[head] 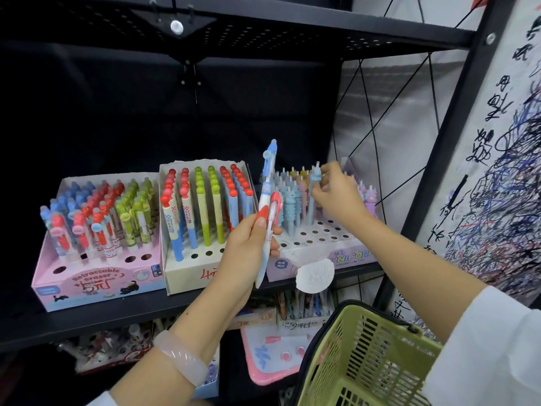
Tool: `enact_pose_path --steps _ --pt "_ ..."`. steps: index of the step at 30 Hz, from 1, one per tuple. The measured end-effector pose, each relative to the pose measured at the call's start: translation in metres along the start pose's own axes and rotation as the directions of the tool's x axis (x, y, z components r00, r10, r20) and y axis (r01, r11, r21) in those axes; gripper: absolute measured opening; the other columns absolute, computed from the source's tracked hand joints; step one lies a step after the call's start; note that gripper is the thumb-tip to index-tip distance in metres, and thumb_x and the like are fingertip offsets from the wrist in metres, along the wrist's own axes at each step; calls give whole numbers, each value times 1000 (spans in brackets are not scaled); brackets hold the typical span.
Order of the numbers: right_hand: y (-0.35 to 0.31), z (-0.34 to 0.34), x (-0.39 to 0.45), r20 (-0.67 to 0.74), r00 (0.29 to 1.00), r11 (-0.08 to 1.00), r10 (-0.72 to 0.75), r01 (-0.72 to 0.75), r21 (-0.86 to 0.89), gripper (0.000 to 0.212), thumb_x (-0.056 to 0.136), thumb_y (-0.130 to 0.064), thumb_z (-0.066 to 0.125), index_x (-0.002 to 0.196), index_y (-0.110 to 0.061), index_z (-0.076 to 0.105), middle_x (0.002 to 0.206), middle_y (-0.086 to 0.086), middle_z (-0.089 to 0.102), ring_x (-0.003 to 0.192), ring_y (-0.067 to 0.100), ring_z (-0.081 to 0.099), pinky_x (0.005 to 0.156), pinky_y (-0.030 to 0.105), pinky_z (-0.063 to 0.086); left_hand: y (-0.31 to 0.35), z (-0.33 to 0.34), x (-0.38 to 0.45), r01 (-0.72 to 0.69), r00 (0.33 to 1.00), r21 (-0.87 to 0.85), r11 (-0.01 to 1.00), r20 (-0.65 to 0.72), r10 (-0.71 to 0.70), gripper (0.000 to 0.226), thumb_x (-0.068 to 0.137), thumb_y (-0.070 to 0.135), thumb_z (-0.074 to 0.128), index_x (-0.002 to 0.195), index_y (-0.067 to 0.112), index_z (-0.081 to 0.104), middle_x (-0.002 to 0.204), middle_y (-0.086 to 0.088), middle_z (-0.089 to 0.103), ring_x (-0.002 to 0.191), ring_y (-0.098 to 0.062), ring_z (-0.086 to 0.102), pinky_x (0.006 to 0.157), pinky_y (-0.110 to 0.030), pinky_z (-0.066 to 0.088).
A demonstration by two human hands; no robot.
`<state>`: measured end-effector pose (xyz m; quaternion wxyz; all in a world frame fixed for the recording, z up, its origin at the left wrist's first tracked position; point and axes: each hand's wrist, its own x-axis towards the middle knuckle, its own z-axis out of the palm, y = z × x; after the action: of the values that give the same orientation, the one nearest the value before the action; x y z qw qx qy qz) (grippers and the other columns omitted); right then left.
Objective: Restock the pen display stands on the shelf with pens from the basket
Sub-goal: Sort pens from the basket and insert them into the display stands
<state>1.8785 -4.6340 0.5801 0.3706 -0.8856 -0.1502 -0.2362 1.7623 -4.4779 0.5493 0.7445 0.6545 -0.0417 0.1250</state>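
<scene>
Rightward, empty holes [323,232] beside right hand [336,197].

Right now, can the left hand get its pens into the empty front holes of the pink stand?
Probably yes. The left hand grips two pens in front of the shelf, and the pink stand sits just to its left with open front holes; nothing stands between. The right hand is busy at the unicorn stand.
</scene>
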Motion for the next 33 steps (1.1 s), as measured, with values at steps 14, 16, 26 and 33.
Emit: enact_pose_path --steps 14,16,26,33 --pt "-2 7 -7 227 956 908 186 -79 -411 22 92 -9 50 111 2 48 103 22 64 95 34 60 77 36 49 15 -34 -17 -27 998 -83 996 -56 22 24 101 20 33 103 17 57 63 8 65 51 -2 50 49 -17 43" --pt "-21 2 -12 82 993 908 89 -47 -417 22 91 -11 52 110 1 51 101 20 63 93 33 59 74 34 47 18 -39 -21 -21 998 -85 996 -67 15 24 102 19 33 102 18 57 62 9 65 51 -2 50 49 -17 43" --pt "-158 39 -75 383 898 830 -217 -36 557 14 95 -21 52 91 -23 65 71 0 63 59 2 55 56 17 48 32 -90 -41 -65 983 39 997 -167 70 23 101 21 35 100 18 58 80 -2 61 59 -4 57 57 -18 50" --pt "-209 71 -62 52 971 837 -233 174 519 11 92 -22 58 88 -14 51 71 2 67 64 10 65 64 29 56 31 -180 -58 -140 896 351 926 -352 269 17 100 18 37 95 28 49 91 15 64 77 12 61 65 -11 47"
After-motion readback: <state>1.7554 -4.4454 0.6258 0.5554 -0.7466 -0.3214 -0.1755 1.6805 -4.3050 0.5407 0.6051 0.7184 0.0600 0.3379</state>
